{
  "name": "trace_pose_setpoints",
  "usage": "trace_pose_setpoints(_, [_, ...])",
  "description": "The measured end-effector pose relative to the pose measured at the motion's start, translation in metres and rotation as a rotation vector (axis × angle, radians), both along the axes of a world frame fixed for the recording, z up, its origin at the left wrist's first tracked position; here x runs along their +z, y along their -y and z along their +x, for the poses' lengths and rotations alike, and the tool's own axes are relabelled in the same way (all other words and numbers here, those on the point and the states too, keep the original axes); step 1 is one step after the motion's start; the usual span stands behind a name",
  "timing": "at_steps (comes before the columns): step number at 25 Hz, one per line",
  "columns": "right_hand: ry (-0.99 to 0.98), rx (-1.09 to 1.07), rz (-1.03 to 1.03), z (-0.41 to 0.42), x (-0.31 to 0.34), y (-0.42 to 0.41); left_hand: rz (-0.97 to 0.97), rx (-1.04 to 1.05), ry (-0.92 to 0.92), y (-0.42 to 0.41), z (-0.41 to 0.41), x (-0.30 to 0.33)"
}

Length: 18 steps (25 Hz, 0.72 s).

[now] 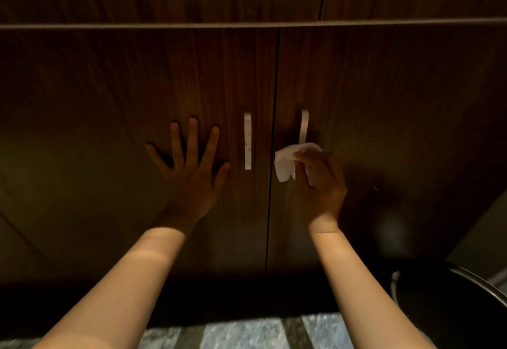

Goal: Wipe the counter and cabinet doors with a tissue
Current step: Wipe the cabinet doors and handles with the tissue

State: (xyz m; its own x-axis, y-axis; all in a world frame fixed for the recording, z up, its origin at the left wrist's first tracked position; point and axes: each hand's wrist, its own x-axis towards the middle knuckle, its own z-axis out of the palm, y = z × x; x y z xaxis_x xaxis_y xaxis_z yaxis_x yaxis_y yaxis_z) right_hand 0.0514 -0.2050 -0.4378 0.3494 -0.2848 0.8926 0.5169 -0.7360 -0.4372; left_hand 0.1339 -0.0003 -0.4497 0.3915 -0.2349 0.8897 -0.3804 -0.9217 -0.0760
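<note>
Two dark wooden cabinet doors fill the view, the left door [109, 96] and the right door [397, 96], split by a thin vertical gap. Each has a pale vertical handle: the left handle [247, 141] and the right handle [304, 126]. My left hand [189, 167] lies flat on the left door with its fingers spread, just left of its handle. My right hand [321, 181] grips a crumpled white tissue [286, 163] and presses it on the right door at the lower end of its handle, whose lower part is hidden.
A ledge [247, 25] runs across above the doors, with more dark panels over it. A dark round bin [452, 302] with a metal rim stands at the lower right. Patterned grey floor [241, 332] shows along the bottom edge.
</note>
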Motion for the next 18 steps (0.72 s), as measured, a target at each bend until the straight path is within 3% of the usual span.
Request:
trace_pose_setpoints(3, [0.099,0.061,0.204,-0.006,0.021,0.002,0.000,0.000,0.018,-0.001,0.001,-0.003])
trace_pose_setpoints(7, [0.051,-0.044,0.056,0.006,0.048,-0.003,-0.010,-0.005,0.014,0.000,0.000,-0.002])
trace_pose_setpoints(18, [-0.182,-0.091,0.063,-0.009,-0.010,-0.007,-0.010,-0.009,-0.007,0.000,-0.001,0.000])
